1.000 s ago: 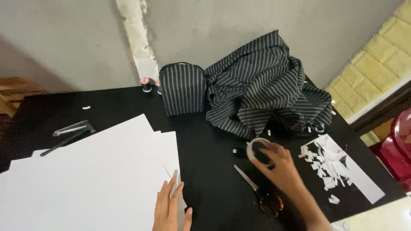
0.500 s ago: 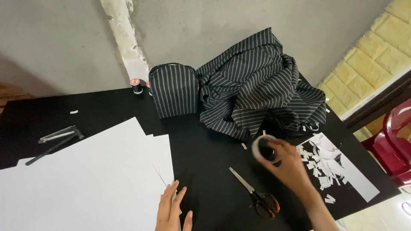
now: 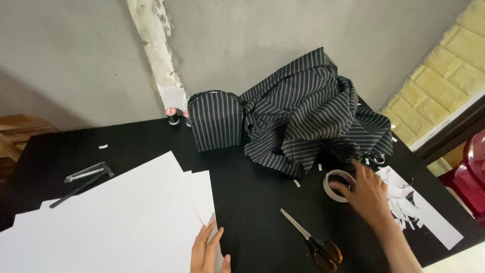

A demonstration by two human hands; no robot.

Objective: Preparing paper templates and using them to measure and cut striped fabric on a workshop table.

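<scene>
Black table (image 3: 252,202): one tape roll (image 3: 337,185), one scissors (image 3: 313,241).

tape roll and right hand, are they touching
Touching. The head view shows the right hand with its fingers laid against the tape roll on the black table, with no gap between them.

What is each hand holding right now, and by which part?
The right hand grips the white tape roll by its outer rim. The left hand holds nothing, resting flat on the white paper sheets.

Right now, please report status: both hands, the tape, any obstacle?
Right hand on tape roll, fingers curled on it. Left hand flat on white paper. Scissors nearby, striped cloth behind.
</scene>
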